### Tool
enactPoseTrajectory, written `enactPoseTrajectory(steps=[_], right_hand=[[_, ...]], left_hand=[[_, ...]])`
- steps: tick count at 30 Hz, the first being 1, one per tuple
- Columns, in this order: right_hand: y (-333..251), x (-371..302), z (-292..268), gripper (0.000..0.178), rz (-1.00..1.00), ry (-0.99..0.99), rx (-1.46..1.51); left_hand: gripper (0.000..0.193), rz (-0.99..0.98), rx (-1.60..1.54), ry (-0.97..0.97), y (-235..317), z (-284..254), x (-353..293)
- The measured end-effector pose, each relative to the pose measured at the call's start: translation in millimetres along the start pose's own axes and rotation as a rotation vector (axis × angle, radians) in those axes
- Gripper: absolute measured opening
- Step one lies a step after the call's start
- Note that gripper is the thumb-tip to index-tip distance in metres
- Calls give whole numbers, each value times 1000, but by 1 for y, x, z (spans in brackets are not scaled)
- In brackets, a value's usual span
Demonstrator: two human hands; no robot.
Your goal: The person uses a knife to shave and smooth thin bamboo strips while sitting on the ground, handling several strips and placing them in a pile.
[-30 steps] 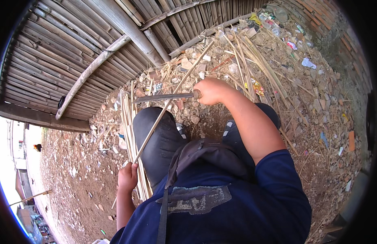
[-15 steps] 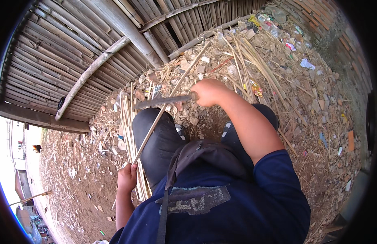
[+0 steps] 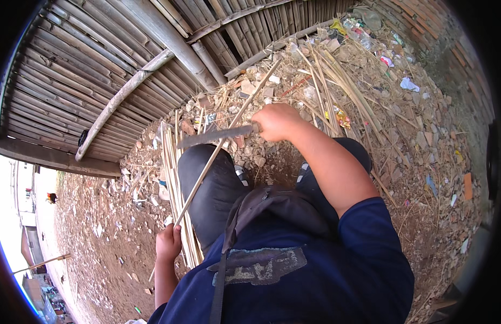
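Note:
My left hand [image 3: 168,243] is closed around the near end of a long, thin bamboo strip [image 3: 200,181], low on the left beside my thigh. From there the strip slants up and away to the right, over my left knee. My right hand [image 3: 277,122] grips the handle of a machete [image 3: 218,135], held in front of my knees. Its dark, worn blade points left and crosses the strip near the knee. A bundle of pale bamboo strips [image 3: 169,156] lies along the outer side of my left leg.
More split bamboo [image 3: 347,86] lies on the ground at the far right, amid stones and litter. A bamboo slat wall [image 3: 99,81] rises at the far left, and a brick wall [image 3: 461,70] stands to the right. A small dark bird [image 3: 51,198] is off to the left.
My left hand and the bamboo strip have shifted slightly toward me, the strip sliding a little along the blade. My right hand and the machete have hardly moved.

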State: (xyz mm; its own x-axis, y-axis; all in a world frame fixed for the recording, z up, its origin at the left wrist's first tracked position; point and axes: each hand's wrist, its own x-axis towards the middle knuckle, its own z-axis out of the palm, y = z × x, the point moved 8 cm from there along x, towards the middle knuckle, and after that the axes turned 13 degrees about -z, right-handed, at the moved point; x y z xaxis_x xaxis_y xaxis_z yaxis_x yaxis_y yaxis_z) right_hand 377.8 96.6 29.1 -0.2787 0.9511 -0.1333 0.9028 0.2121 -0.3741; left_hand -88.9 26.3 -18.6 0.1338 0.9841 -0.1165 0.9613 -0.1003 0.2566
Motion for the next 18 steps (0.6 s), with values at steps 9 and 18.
enactPoseTrajectory(steps=[9, 18], right_hand=[[98, 3, 15, 25, 223, 245, 76], [12, 6, 7, 26, 69, -41, 59]], left_hand=[[32, 26, 71, 38, -12, -19, -3], [34, -3, 67, 13, -10, -5, -5]])
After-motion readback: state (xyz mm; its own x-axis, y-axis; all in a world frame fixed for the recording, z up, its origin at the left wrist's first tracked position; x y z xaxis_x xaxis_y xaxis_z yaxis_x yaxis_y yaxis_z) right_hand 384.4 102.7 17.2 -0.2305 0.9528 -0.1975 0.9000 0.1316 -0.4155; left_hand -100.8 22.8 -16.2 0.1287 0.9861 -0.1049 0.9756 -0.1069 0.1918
